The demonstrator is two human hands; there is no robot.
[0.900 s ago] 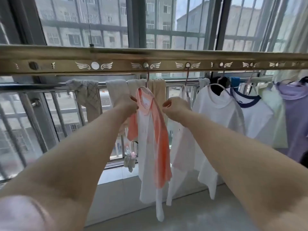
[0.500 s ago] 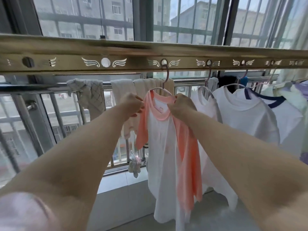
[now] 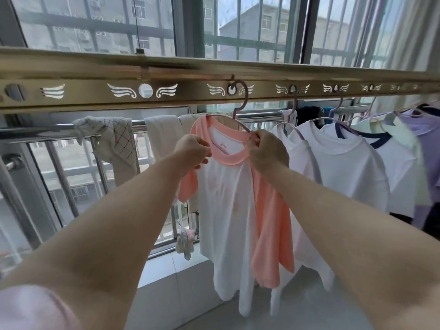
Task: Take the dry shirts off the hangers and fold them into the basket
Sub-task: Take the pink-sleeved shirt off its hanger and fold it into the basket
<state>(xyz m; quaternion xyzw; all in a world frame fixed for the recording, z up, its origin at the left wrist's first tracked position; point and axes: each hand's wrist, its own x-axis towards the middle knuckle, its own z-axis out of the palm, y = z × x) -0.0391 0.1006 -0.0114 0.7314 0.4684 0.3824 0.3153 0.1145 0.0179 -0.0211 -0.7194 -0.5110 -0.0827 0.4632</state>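
A small white shirt with peach sleeves and collar (image 3: 228, 201) hangs on a pink hanger (image 3: 239, 108) hooked into a hole of the brass drying rail (image 3: 95, 91). My left hand (image 3: 192, 151) pinches the left side of its collar. My right hand (image 3: 267, 151) grips the right side of the collar together with the hanger's arm. Further right along the rail hang a white shirt (image 3: 342, 167), a white shirt with a navy collar (image 3: 395, 160) and a lilac shirt (image 3: 426, 129). No basket is in view.
A steel railing (image 3: 35, 129) runs behind the rail, with a checked cloth (image 3: 114, 139) and pale towels (image 3: 162, 136) draped over it. A small clump of socks (image 3: 185, 241) hangs low by the bars. Barred windows stand behind, and a tiled ledge (image 3: 171, 279) and floor lie below.
The view has come closer and the shirt has turned to face me. Both hands have closed in on the collar, the right one now gripping the hanger's arm too.
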